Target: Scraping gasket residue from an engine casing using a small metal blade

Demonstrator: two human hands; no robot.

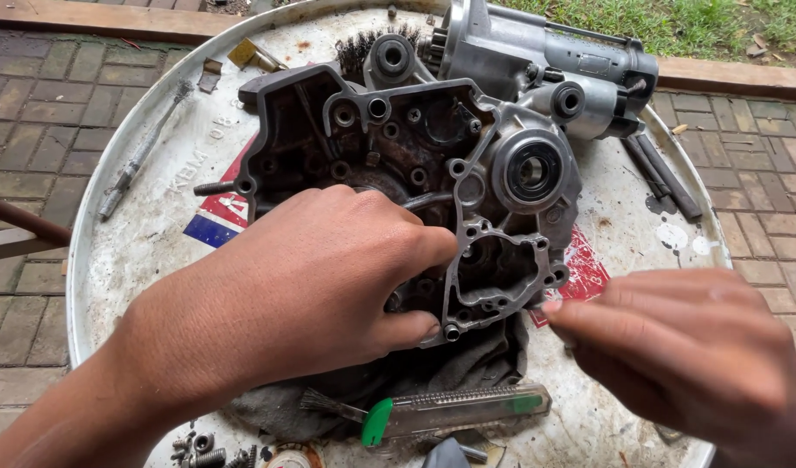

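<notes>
Surface: a round white metal drum lid [138, 251], stained, is laid over brick paving and carries everything.
Crankcase half: a bare aluminium engine crankcase half [415, 165] is lain open-side up at the lid's centre, on a grey rag [467, 364]; a bearing [530, 171] is seated at its right side.
Left hand: the left hand [302, 295] is pressed over the lower middle of the case, fingers curled into the cavity and thumb at the bottom rim; whatever is gripped beneath is hidden.
Right hand: the right hand [684, 338] is held at the lid's right edge, fingertips pinched together just beside the case's lower right corner; whether anything small is pinched cannot be told.
Progress: the case is seen stripped of internals, and loose bolts [203, 451] are gathered at the near edge; grime is still left in the recesses.
Nearby: a second engine casing [545, 69] at the far edge, a green-handled wire brush [432, 412] at the near edge, a long shaft [146, 147] at the left edge.
</notes>
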